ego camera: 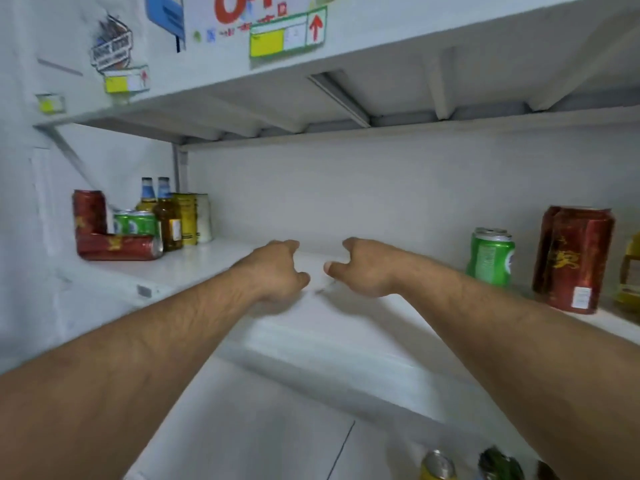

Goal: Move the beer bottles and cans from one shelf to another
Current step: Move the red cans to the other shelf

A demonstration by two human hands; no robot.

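Note:
Both my hands hover over the middle of the white shelf (pixel 263 327). My left hand (pixel 277 268) and my right hand (pixel 360 268) have loosely curled fingers and hold nothing. At the shelf's far left stand a tall red can (pixel 89 211), a red can lying on its side (pixel 119 247), two green cans (pixel 136 223), two amber bottles with blue caps (pixel 168 216) and yellow and white cans (pixel 194 218). To the right stand a green can (pixel 491 258) and red cans (pixel 573 258).
An upper shelf (pixel 381 64) with yellow price tags and a red arrow label hangs overhead. A yellow item (pixel 630 271) shows at the right edge. Below, at the bottom of the view, are tops of a yellow can (pixel 438 465) and dark bottles (pixel 498 464).

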